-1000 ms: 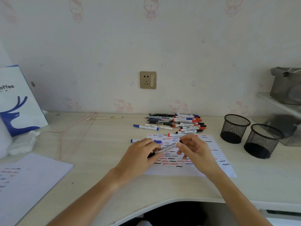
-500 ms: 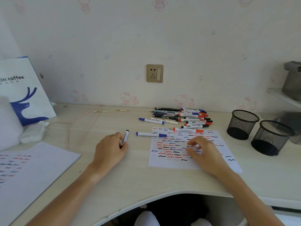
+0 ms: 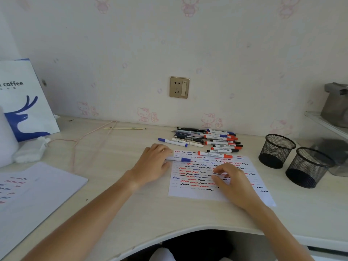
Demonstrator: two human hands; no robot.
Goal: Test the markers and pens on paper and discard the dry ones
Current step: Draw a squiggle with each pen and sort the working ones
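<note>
Nearest to us, our right hand (image 3: 232,180) rests on the test paper (image 3: 199,193) with loosely curled fingers, holding nothing. At ten o'clock from it, our left hand (image 3: 153,164) lies over the blue-capped marker (image 3: 179,159); we cannot tell if it grips. At twelve o'clock lies the marker pile (image 3: 212,140). Far at nine o'clock, a bag (image 3: 24,102) reads "coffee".
</note>
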